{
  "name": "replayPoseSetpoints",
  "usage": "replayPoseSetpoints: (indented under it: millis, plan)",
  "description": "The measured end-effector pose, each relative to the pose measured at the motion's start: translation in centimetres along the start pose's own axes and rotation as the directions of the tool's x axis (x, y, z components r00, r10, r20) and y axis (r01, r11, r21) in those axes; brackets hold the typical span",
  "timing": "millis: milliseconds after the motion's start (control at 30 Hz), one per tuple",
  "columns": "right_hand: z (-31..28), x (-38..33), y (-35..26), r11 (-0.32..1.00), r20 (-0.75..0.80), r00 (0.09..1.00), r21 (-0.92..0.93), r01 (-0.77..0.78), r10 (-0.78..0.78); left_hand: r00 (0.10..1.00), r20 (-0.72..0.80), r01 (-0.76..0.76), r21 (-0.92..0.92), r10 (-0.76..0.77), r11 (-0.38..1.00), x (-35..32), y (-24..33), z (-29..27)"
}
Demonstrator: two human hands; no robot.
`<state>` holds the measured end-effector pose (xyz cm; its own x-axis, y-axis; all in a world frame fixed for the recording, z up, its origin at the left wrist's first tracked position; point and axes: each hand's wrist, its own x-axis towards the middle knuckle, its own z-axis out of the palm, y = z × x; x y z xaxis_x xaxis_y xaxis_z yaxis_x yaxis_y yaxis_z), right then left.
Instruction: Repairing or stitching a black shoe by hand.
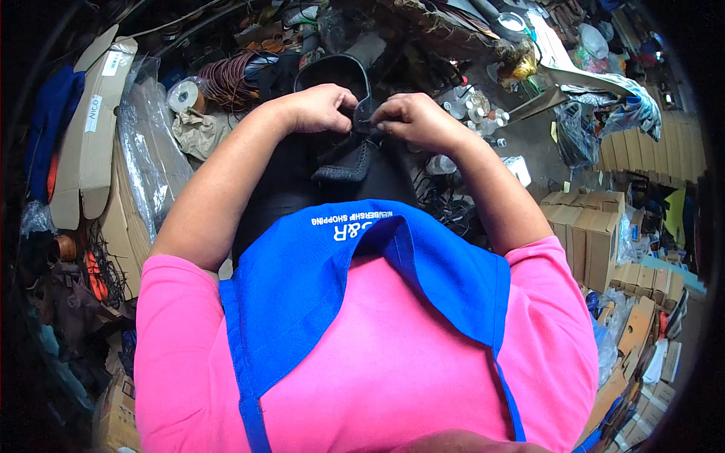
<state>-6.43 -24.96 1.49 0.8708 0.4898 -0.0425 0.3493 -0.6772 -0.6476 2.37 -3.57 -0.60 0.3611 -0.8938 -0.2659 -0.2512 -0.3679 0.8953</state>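
Note:
A black leather piece, with a raised curved rim at its far end and a heavily stitched near edge, lies over my dark-clad lap. My left hand is closed at its left side, thumb and fingers bent against the leather. From the other side my right hand reaches in, its thumb and fingertips pinched together beside the leather's right edge. Whatever sits between those right fingertips is too small to make out. The leather's inside is in deep shadow.
Small clear bottles stand beyond my right hand. Cardboard boxes are stacked at the right. At the left are long cardboard pieces, plastic sheeting, a tape roll and a coil of brown cord. A blue apron covers my chest.

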Motion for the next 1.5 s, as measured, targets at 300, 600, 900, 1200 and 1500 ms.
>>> replayPoseSetpoints:
  millis: [300, 600, 900, 1200, 1500]
  plan:
    - [-1.4, -1.0, 1.0, 0.980, 0.113, 0.984, 0.128, -0.155, 0.141, 0.998, 0.044, 0.040, 0.129, -0.046, 0.991, 1.3, 1.8, -0.5]
    - [-1.5, -1.2, 2.0, 0.885, 0.176, 0.956, 0.367, -0.285, 0.235, 0.996, 0.070, 0.045, 0.083, -0.051, 0.996, 1.2, 1.6, -0.8]
    - [-1.1, -0.2, 2.0, 0.886, 0.227, 0.951, 0.369, -0.282, 0.208, 0.994, 0.086, 0.058, 0.118, -0.069, 0.991, 1.4, 1.7, -0.8]
    - [-2.1, 1.1, 2.0, 0.973, 0.250, 0.956, 0.131, -0.192, 0.155, 0.987, 0.096, 0.115, 0.136, -0.129, 0.984, 1.9, 1.8, -0.8]
    - [-1.2, 0.1, 3.7, 0.798, 0.317, 0.920, 0.479, -0.366, 0.231, 0.962, 0.261, 0.038, 0.155, -0.078, 0.987, 3.1, 1.7, -1.8]
